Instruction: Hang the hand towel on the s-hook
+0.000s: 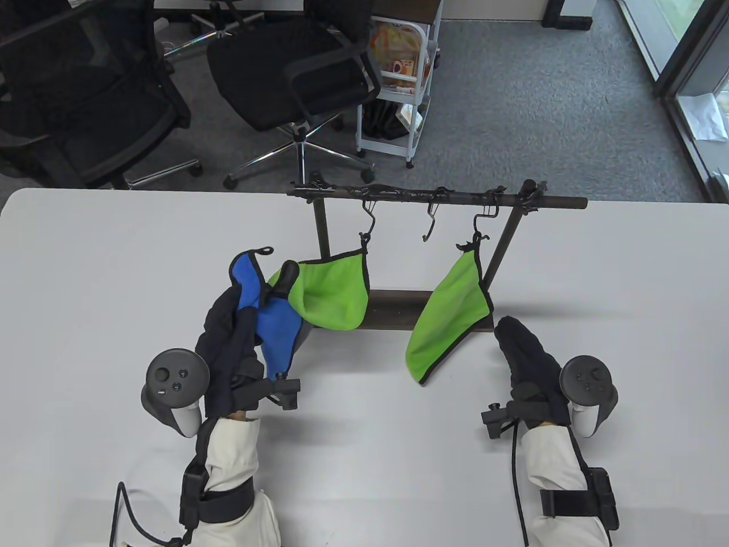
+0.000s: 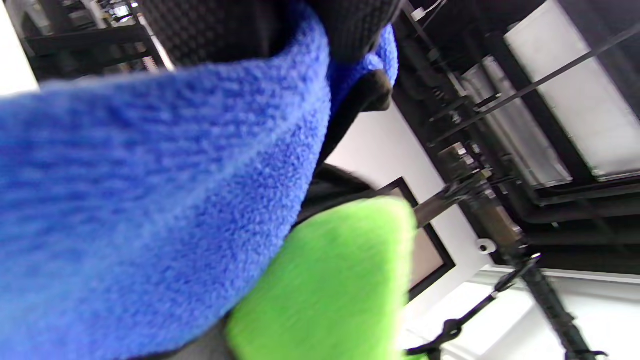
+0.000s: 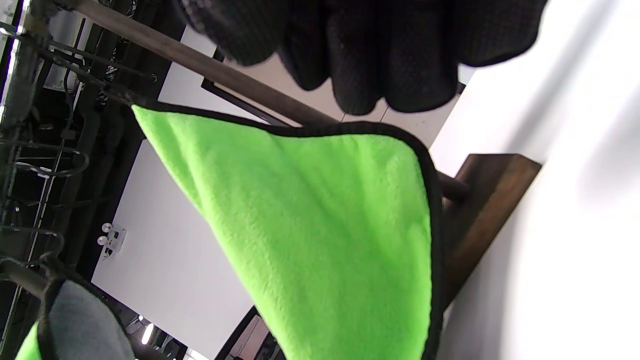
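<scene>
Left hand (image 1: 228, 342), low and left of centre in the table view, grips a blue hand towel (image 1: 272, 330): fuzzy, bunched, its small black hanging loop (image 1: 265, 250) sticking up at the top. Right hand (image 1: 529, 359), lower right, lies flat on the white bench (image 1: 85, 296) with fingers extended, holding nothing. Farther up, a dark rack (image 1: 438, 196) carries two lime-green towels with black edging, one (image 1: 336, 290) left of centre, one (image 1: 450, 319) right. Between them hangs a bare s-hook (image 1: 431, 219).
</scene>
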Available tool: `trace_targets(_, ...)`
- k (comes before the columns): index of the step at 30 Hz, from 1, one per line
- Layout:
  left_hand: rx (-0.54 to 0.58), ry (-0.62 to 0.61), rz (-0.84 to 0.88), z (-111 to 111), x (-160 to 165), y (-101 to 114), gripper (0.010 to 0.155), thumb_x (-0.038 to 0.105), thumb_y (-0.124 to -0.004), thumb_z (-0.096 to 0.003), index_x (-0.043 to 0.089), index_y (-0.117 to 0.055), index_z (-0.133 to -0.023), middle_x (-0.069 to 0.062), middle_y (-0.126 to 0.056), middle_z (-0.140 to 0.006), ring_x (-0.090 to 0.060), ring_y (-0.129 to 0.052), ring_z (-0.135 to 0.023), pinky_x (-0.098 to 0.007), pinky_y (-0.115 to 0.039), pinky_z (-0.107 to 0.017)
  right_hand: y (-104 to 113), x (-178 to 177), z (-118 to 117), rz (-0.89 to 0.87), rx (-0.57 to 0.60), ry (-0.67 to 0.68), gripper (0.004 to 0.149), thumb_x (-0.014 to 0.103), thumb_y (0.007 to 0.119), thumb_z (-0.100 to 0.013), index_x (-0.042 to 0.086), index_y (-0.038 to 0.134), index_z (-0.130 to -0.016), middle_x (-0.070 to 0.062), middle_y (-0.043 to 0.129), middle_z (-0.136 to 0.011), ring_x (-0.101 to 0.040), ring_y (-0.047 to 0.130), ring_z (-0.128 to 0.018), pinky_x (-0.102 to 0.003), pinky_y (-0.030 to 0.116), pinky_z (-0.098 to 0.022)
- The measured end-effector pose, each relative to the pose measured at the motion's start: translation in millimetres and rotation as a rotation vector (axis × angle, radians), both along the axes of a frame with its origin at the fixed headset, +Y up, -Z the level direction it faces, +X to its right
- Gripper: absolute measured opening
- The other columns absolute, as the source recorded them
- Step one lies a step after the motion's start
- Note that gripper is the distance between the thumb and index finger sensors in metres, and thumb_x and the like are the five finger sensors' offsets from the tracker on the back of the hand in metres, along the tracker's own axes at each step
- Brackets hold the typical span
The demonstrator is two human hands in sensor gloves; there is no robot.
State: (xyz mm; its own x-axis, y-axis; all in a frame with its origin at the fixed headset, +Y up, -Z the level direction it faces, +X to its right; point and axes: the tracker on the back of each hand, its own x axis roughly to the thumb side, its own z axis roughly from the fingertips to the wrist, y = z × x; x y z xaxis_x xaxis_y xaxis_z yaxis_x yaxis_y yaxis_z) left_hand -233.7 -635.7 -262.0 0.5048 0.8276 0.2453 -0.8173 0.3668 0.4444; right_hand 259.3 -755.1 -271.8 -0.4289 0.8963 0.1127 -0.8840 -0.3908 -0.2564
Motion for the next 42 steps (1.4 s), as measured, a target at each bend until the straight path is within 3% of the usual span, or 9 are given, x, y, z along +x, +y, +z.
trace_targets(11,0.127,-0.137,0.083,18.6,13.7,25.7,0.04,0.021,-0.073,-0.0542,0.02,-0.075,-0.094,-0.013,-0.084,-0.09,-0.018,-0.097,-0.064,-0.019,-0.091,-0.038,-0.1,-0.3,0.0,0.0,-0.001,0.001,0.049,0.025,0.067,-0.058,0.002,0.066,-0.101,-0.029,0.075,-0.093,-0.048,0.075,-0.082,-0.065,0.059,-0.062)
trace_targets(22,0.131,-0.349,0.135,22.9,49.3,31.9,0.04,0.021,-0.073,-0.0541,0.019,-0.076,-0.094,-0.013,-0.085,-0.09,-0.019,-0.097,-0.064,-0.02,-0.092,-0.038,0.0,-0.2,-0.1,-0.006,-0.001,0.002,0.049,0.025,0.067,-0.058,0.002,0.066,-0.101,-0.029,0.075,-0.093,-0.048,0.075,-0.082,-0.065,0.059,-0.062)
trace_targets(32,0.085,-0.48,0.094,8.6,94.6,32.3,0.041,0.022,-0.074,-0.0542,0.019,-0.076,-0.095,-0.013,-0.086,-0.09,-0.019,-0.098,-0.064,-0.02,-0.092,-0.038,0.5,3.0,0.1,-0.023,-0.001,-0.006,0.049,0.025,0.067,-0.058,0.002,0.066,-0.101,-0.029,0.075,-0.093,-0.048,0.074,-0.083,-0.065,0.059,-0.062)
trace_targets(42,0.055,-0.507,0.095,-5.1,124.8,39.9,0.041,0.022,-0.073,-0.0545,0.019,-0.075,-0.095,-0.013,-0.085,-0.09,-0.018,-0.097,-0.064,-0.019,-0.092,-0.038,0.9,4.5,0.3,-0.032,0.003,-0.005,0.049,0.025,0.067,-0.058,0.003,0.066,-0.101,-0.029,0.075,-0.093,-0.048,0.074,-0.083,-0.065,0.059,-0.062)
